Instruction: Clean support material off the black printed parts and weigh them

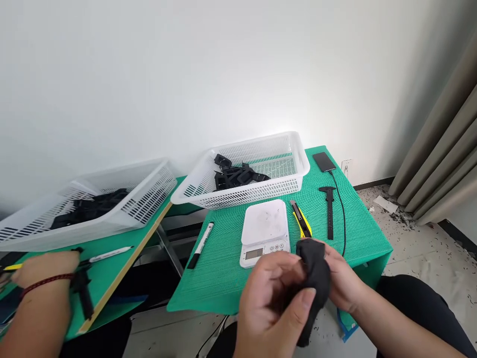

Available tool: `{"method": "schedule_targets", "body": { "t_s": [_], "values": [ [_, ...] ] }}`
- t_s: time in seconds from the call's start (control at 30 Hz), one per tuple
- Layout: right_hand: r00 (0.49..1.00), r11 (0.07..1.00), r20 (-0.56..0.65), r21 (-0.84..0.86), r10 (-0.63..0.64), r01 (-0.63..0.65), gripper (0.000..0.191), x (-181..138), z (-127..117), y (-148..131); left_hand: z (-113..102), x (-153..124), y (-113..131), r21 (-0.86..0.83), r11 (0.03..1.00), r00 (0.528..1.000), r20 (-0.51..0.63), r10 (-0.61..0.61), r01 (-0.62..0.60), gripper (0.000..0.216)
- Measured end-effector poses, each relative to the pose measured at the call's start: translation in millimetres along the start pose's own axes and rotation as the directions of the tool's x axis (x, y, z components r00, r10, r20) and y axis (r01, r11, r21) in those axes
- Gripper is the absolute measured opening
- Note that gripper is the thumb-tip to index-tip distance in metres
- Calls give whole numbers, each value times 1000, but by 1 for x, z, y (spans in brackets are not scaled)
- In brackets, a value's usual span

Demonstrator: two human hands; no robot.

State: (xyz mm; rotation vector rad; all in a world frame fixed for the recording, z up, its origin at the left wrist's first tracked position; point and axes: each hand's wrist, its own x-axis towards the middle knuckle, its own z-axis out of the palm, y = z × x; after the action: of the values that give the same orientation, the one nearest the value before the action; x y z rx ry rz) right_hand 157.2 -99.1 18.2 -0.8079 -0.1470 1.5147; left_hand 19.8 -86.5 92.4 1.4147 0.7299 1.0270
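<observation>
Just past the front edge of the green-covered table, both my hands hold one curved black part [314, 271]; its exact kind cannot be made out. My left hand [270, 303] is closed around its near side, thumb pressed on the front. Behind it, my right hand [341, 276] grips the far side, its fingers mostly hidden by the part. A white digital kitchen scale [264, 226] lies just beyond my hands. Close to the part is a yellow box cutter [301, 219], with a black caliper [330, 211] to its right.
A white plastic basket [253, 194] with several black parts [240, 176] stands at the back. A marker [201, 244] lies left of the scale, a phone-like device [324, 162] with a cable at right. On the left table, a co-worker's hand [48, 271] is near another basket [128, 219].
</observation>
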Motion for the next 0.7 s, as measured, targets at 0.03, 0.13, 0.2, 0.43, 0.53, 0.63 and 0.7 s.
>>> {"method": "schedule_targets", "body": {
  "t_s": [0.03,0.13,0.2,0.43,0.53,0.63,0.7],
  "values": [
    [999,999,18,-17,-29,29,55,0,0,2,1,3,-5,79,996,998,45,34,-37,24],
    [994,995,59,-37,-88,90,46,2,-1,7,2,18,-28,405,906,988,138,74,-124,30],
    [995,995,37,-10,-96,96,39,5,-2,8,-1,28,-45,550,817,980,177,92,-176,31],
    [991,995,108,45,84,-89,73,6,-7,0,-22,39,-69,577,805,989,109,96,-141,42],
    [992,999,124,18,38,-41,66,4,-5,0,-26,40,-71,525,838,988,116,106,-151,42],
    [998,1000,61,-1,-20,20,53,3,-1,3,-28,39,-75,454,875,985,109,136,-171,38],
    [1000,1000,19,-1,-22,22,49,4,1,5,-29,37,-78,402,904,989,69,130,-147,35]
  ]
}}
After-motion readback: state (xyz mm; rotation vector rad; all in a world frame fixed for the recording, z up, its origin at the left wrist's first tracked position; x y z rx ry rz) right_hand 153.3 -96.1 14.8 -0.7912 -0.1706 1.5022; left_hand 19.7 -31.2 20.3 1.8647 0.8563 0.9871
